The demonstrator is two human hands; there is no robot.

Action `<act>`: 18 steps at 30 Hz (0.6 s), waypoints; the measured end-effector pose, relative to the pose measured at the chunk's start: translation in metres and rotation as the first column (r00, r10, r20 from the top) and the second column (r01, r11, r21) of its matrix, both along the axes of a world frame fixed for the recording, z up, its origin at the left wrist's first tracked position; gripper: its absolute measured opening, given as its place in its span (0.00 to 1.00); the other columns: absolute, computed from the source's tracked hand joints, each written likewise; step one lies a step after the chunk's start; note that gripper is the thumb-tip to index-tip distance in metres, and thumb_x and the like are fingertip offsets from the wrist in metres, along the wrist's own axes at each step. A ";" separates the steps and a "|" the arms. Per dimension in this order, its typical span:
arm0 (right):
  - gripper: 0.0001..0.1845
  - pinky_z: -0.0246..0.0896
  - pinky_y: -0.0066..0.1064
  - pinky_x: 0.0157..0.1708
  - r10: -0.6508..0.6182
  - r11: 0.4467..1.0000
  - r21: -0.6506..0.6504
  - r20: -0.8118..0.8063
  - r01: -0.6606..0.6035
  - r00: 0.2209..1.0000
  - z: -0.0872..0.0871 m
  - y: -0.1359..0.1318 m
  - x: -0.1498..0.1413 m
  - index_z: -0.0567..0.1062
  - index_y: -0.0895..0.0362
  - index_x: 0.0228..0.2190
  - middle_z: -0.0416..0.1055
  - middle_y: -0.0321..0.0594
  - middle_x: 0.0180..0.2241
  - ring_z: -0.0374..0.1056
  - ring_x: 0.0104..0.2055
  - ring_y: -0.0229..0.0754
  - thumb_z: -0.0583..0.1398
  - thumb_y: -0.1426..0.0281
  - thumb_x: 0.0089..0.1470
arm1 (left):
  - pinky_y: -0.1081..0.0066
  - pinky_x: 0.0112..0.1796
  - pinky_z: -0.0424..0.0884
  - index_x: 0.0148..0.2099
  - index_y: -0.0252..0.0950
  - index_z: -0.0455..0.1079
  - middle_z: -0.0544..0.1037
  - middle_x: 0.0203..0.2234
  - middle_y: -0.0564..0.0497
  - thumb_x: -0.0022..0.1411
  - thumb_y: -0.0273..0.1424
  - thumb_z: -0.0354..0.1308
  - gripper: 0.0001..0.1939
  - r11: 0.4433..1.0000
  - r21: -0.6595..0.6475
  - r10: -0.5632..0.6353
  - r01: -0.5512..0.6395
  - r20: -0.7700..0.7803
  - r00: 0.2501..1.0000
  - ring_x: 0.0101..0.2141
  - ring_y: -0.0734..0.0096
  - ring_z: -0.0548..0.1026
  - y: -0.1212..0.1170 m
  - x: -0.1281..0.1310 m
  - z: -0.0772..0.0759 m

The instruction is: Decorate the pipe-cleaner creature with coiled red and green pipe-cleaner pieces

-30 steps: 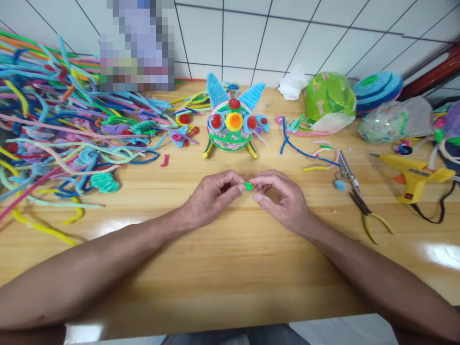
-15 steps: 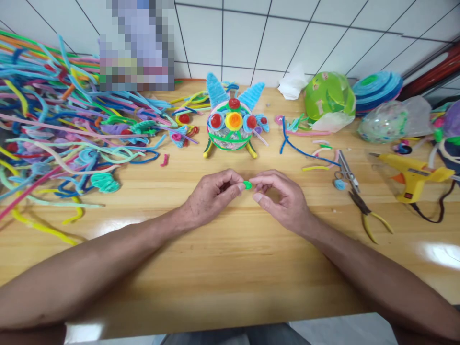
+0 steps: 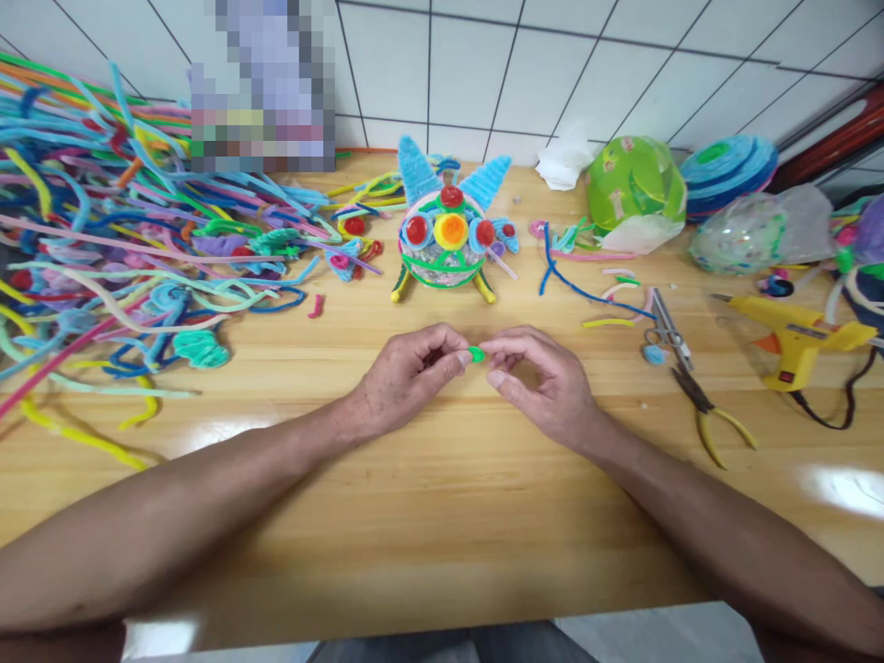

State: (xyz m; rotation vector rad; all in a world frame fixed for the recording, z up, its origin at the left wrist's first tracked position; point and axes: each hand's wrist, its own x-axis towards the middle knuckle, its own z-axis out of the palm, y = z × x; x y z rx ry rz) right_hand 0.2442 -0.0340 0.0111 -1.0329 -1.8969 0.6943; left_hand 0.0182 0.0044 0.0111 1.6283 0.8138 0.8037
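Observation:
Between thumb and forefinger, my left hand [image 3: 414, 376] pinches a small green coil [image 3: 476, 354], which looks like wound pipe cleaner. My right hand [image 3: 542, 382] is just to the right, its forefinger tip at the coil's edge; whether it touches I cannot tell. The right thumb stays apart from the fingers. Beyond both hands stands a round craft figure [image 3: 444, 267] with blue pointed ears, red discs, a yellow-orange disc, a green band and yellow-tipped feet.
Loose pipe cleaners [image 3: 138, 267] heap at left. On the right lie pliers [image 3: 701, 401], scissors [image 3: 668, 330], a yellow glue gun [image 3: 794, 331] and a small blue coil [image 3: 653, 354]. A green wrapped ball [image 3: 632, 189] stands by the tiled wall [image 3: 470, 69].
The hands and the green coil hold almost the same place. Only a very slight shift of the whole view shows.

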 end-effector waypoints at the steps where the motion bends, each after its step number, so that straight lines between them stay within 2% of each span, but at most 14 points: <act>1: 0.13 0.74 0.33 0.40 0.001 1.000 -0.003 0.000 -0.001 1.000 0.000 0.000 0.000 0.79 0.51 0.50 0.78 0.39 0.41 0.75 0.39 0.39 0.65 0.73 0.63 | 0.74 0.30 0.62 0.39 0.34 0.73 0.71 0.27 0.56 0.72 0.35 0.60 0.10 1.000 -0.001 0.001 -0.001 0.000 1.000 0.28 0.76 0.65 0.000 0.000 0.000; 18: 0.14 0.74 0.33 0.40 0.001 1.000 0.004 -0.007 -0.001 1.000 0.000 0.000 0.000 0.79 0.50 0.50 0.78 0.39 0.41 0.75 0.39 0.39 0.65 0.73 0.63 | 0.74 0.30 0.62 0.39 0.35 0.73 0.71 0.26 0.56 0.72 0.33 0.60 0.08 1.000 0.017 -0.004 0.004 0.007 1.000 0.27 0.77 0.65 0.000 0.000 -0.001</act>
